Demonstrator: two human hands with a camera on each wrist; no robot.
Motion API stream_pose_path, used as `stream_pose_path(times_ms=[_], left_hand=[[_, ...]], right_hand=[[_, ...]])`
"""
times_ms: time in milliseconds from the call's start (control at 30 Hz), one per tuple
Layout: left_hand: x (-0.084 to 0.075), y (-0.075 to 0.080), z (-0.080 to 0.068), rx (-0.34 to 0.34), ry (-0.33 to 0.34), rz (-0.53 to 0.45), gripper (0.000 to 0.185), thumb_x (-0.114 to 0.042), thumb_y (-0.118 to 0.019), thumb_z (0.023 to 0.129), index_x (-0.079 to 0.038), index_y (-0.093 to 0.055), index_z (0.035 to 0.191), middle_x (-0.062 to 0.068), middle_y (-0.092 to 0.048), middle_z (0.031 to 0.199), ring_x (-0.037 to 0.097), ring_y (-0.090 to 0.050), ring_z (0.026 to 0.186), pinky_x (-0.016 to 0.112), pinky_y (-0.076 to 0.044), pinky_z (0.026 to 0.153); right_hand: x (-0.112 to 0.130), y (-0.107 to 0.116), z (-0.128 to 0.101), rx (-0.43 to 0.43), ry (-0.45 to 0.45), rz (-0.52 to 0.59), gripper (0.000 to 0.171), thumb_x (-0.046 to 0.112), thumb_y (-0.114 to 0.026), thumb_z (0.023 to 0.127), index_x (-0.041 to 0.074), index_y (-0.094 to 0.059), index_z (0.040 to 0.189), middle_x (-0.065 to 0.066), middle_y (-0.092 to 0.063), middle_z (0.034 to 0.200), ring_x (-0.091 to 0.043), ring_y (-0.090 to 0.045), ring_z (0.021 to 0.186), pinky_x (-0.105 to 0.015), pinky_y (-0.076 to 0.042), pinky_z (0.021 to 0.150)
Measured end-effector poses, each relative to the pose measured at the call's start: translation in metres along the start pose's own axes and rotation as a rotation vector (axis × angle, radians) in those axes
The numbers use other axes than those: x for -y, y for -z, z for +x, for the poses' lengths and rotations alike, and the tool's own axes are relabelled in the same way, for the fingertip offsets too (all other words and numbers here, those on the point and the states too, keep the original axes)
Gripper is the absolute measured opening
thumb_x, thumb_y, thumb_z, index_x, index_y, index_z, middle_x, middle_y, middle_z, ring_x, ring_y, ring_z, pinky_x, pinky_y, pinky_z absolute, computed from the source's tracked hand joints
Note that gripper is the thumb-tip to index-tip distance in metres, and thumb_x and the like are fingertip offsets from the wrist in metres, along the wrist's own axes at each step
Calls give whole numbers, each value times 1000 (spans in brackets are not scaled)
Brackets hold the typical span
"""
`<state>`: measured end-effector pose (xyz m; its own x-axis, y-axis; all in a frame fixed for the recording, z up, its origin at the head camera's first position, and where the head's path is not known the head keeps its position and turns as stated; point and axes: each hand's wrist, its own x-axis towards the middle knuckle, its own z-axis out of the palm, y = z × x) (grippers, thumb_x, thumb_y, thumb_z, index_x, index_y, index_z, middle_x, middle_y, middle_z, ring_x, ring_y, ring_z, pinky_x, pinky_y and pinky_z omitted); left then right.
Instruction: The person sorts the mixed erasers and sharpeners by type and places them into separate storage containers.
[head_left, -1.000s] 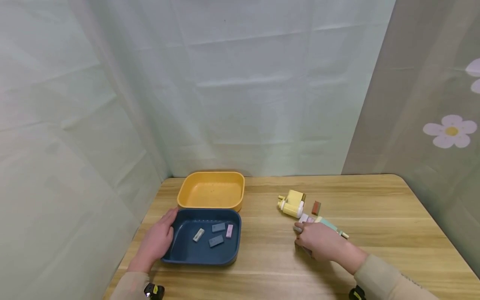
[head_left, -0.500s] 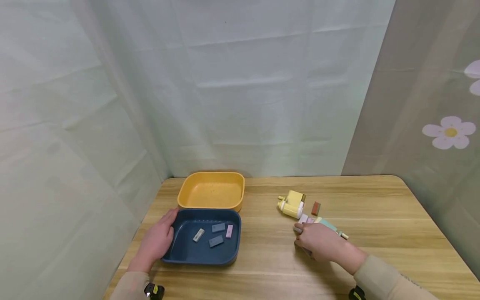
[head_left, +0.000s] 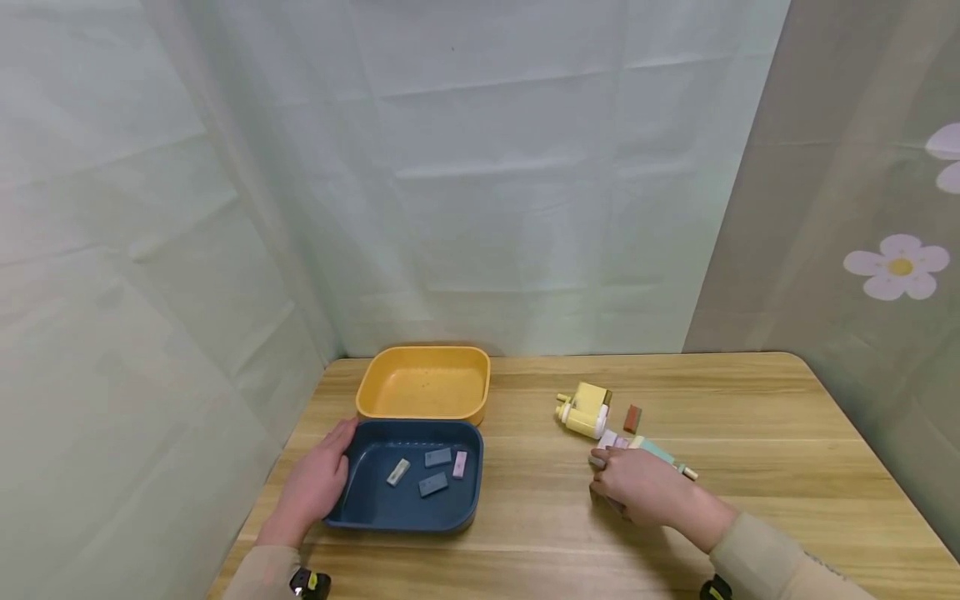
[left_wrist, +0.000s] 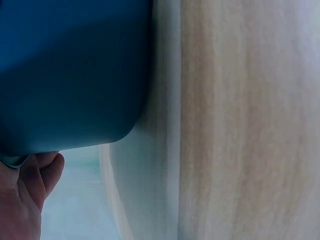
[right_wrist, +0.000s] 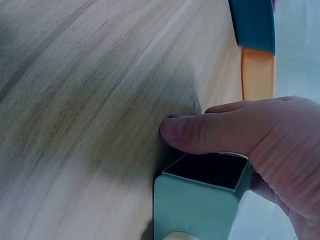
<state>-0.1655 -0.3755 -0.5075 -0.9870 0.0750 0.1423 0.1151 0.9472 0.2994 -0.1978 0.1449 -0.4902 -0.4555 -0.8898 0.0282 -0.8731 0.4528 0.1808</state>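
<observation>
My left hand rests along the left wall of a dark blue bin, fingers straight against its rim. Inside lie several small domino-like blocks: blue, whitish and a pink block. My right hand is low over the table, fingers bent down among toy pieces. A small grey block shows at its fingertips. In the right wrist view the thumb lies across the dark opening of a teal box-shaped toy piece; I cannot tell what the fingers hold. A lilac piece shows just beyond the knuckles.
Behind the blue bin stands a yellow bin. A pale yellow toy piece with pegs lies beyond my right hand, beside a reddish-brown block. All stand on a wooden table, with curtains at its back and left.
</observation>
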Motion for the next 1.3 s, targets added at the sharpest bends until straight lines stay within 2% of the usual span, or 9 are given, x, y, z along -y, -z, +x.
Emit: stream_pose_path(times_ms=[300,467,600,700,833,967,1133,1200,1300], left_hand=[[2,-1,-1,-4,-8,-9,54,-2,-48,105,8,-43,158,29,-46,161,49,-43,149,65,-39,118],[2,-2,-1,3,-5,-4,55,-3,-48,105,8,-43,159,29,-46,161,49,-43,149,65,-39,119],[2,-2,0,19,17,-5,55,-5,-47,106,7,-41,160,29,-43,163,49,-41,150,65,-37,119],[1,-1,0,20,18,-3,56,-5,-47,106,7,-40,160,29,-43,163,49,-41,150,66,-37,119],[0,0,0,11,13,-3,55,-4,-49,106,8,-41,159,29,-44,162,50,-42,149,66,-38,119],[0,0,0,6,10,-10,55,-3,-50,106,7,-42,160,29,-44,162,50,-42,149,66,-38,119],[2,-1,0,10,10,-12,55,-5,-49,107,7,-41,160,29,-44,162,50,-41,150,66,-38,119],[2,0,0,14,13,-13,55,-5,-48,107,7,-40,161,29,-43,163,49,-41,150,66,-38,119],[1,1,0,15,14,-14,56,-6,-48,107,6,-40,161,28,-43,163,49,-41,150,65,-38,119]], right_hand=[[1,1,1,-1,4,-25,34,6,-90,72,23,-61,70,9,-51,76,-8,-55,80,-25,-51,58],[2,1,0,4,1,-25,36,5,-90,72,23,-59,69,8,-67,77,-17,-73,101,-31,-61,69],[3,2,-1,0,-8,2,38,3,-88,74,22,-56,67,2,-79,90,-25,-75,114,-35,-65,78],[3,1,0,-3,-8,8,32,4,-85,76,22,-59,70,-4,-81,103,-27,-74,116,-37,-65,80],[2,1,3,-44,16,8,18,6,-81,81,20,-70,82,-3,-80,108,-26,-73,116,-39,-65,82],[1,3,7,-120,54,12,15,7,-80,82,18,-75,91,3,-78,98,-27,-73,117,-42,-65,86],[0,7,16,-141,57,62,33,-1,-79,70,23,-55,71,14,-60,73,-26,-73,119,-38,-65,80],[1,10,19,-127,52,95,40,-3,-78,68,24,-49,68,15,-52,70,-26,-72,121,-35,-65,78],[3,15,23,-106,41,132,40,-5,-78,69,23,-49,67,15,-49,70,-26,-71,123,-33,-65,78]])
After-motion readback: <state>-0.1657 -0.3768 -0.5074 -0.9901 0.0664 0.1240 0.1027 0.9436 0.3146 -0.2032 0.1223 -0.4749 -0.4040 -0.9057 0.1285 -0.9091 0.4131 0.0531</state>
